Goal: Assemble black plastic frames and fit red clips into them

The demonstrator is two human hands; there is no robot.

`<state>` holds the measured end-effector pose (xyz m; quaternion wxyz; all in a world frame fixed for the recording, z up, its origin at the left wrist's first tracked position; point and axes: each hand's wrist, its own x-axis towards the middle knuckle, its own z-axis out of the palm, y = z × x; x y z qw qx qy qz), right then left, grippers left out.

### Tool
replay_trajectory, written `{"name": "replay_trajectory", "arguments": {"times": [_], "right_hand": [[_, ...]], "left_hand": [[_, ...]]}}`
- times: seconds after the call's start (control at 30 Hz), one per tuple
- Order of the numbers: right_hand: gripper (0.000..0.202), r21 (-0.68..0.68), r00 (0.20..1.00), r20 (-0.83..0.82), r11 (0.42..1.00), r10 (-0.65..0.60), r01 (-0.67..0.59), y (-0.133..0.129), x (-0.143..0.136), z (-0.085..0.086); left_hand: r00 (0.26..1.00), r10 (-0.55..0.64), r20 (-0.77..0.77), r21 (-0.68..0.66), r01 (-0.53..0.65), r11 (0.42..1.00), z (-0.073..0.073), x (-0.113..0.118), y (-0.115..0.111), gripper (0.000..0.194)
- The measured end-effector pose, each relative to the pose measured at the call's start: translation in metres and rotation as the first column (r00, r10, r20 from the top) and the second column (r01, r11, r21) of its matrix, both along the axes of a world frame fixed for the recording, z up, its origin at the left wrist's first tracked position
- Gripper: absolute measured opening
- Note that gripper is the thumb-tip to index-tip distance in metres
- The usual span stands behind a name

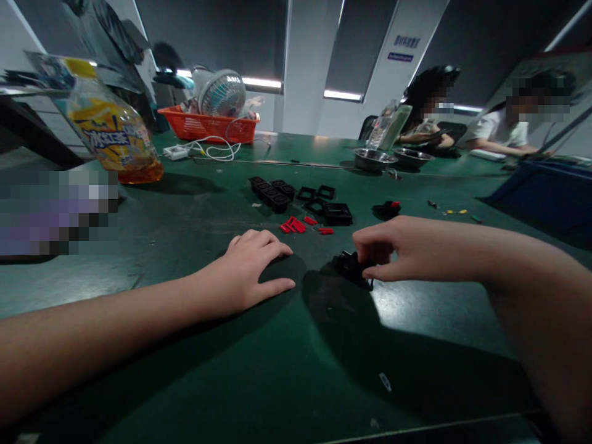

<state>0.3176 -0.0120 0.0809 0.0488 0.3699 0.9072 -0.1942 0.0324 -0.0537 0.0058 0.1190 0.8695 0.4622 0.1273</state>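
Observation:
My left hand [252,268] rests on the green table [222,382], thumb and fingers apart, with nothing in it. To its right, my right hand [382,250] has its fingers curled down onto a small black part [351,269] lying on the table. Beyond the hands lie several small red pieces [293,225], black square frames [337,214] and a cluster of black block-like parts [272,193]. Another black part with a red piece on it [387,209] sits just past my right hand.
A drink bottle [113,132] leans at the left. Farther back are a red basket [210,126] with a fan, a white cable and metal bowls [374,160]. A blue bin [546,197] stands right. Two people sit across the table; another stands back left.

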Motion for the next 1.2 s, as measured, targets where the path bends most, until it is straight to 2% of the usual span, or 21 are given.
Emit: {"name": "replay_trajectory", "arguments": {"times": [0.23, 0.37, 0.43, 0.57, 0.63, 0.73, 0.83, 0.93, 0.97, 1.0, 1.2], "right_hand": [[0.008, 0.011, 0.993, 0.092, 0.998, -0.068, 0.067, 0.008, 0.024, 0.008], [0.011, 0.042, 0.96, 0.185, 0.978, -0.209, 0.205, 0.015, 0.042, 0.009], [0.009, 0.059, 0.956, 0.162, 0.969, -0.247, 0.24, 0.02, 0.05, 0.01], [0.007, 0.012, 0.915, 0.246, 0.945, -0.319, 0.326, 0.026, 0.059, 0.015], [0.005, 0.037, 0.887, 0.276, 0.926, -0.37, 0.375, 0.024, 0.059, 0.018], [0.016, 0.093, 0.854, 0.234, 0.885, -0.465, 0.457, 0.016, 0.058, 0.022], [0.02, 0.063, 0.817, 0.219, 0.843, -0.534, 0.534, 0.013, 0.061, 0.023], [0.011, 0.013, 0.767, 0.239, 0.791, -0.596, 0.611, 0.023, 0.07, 0.019], [0.003, 0.002, 0.713, 0.32, 0.753, -0.624, 0.658, 0.027, 0.073, 0.018], [0.001, 0.006, 0.703, 0.324, 0.744, -0.634, 0.668, 0.032, 0.077, 0.016], [0.01, -0.066, 0.687, 0.28, 0.7, -0.671, 0.711, 0.042, 0.081, 0.013]], "left_hand": [[1.0, 0.0, 0.009, -0.029, 0.0, 1.0, 0.001, -0.001, 0.0, 0.049], [1.0, -0.006, 0.018, -0.03, 0.007, 1.0, 0.001, -0.001, 0.0, 0.049], [1.0, -0.005, 0.012, -0.025, 0.005, 1.0, 0.001, 0.0, 0.0, 0.048], [1.0, -0.007, 0.004, -0.012, 0.007, 1.0, 0.0, 0.0, 0.0, 0.048], [1.0, -0.009, 0.001, -0.005, 0.009, 1.0, 0.0, 0.0, 0.0, 0.048], [1.0, -0.011, -0.006, -0.009, 0.011, 1.0, 0.0, 0.0, 0.0, 0.048], [1.0, -0.014, -0.007, -0.016, 0.013, 1.0, 0.0, 0.0, 0.0, 0.049], [1.0, -0.017, -0.007, -0.005, 0.017, 1.0, -0.001, 0.0, 0.001, 0.049], [1.0, -0.018, -0.008, -0.001, 0.018, 1.0, -0.002, 0.0, 0.001, 0.048], [1.0, -0.016, -0.009, 0.001, 0.016, 1.0, -0.002, 0.0, 0.001, 0.048], [1.0, -0.006, -0.018, -0.015, 0.006, 1.0, 0.0, 0.001, 0.001, 0.047]]}}
